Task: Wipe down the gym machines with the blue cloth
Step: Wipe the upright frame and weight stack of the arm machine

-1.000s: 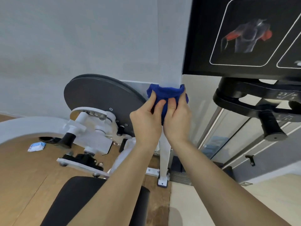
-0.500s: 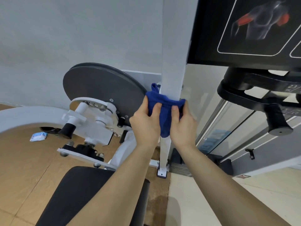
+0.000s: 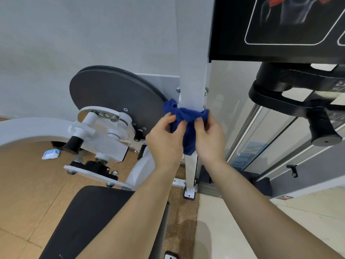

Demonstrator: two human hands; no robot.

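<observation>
Head view: the blue cloth (image 3: 187, 116) is wrapped round the white machine post (image 3: 192, 71) near mid-frame, with its loose end hanging down between the two wrists. The left grip (image 3: 164, 139) is curled on the cloth's 9 o'clock end, fingers pinching the bunched fabric. The right grip (image 3: 210, 139) pinches the 3 o'clock end, thumb and fingers closed on it. Both bare forearms reach in from 6 o'clock.

Just beside the cloth at 9 o'clock is a black disc (image 3: 115, 94). A black seat pad (image 3: 89, 221) sits at 7 o'clock, a black muscle-diagram panel (image 3: 270, 25) at 1 o'clock and a black handle (image 3: 323, 128) at 3 o'clock. Far out at 9 o'clock, a small blue-and-white packet (image 3: 50, 153) lies on the wooden floor (image 3: 22, 184).
</observation>
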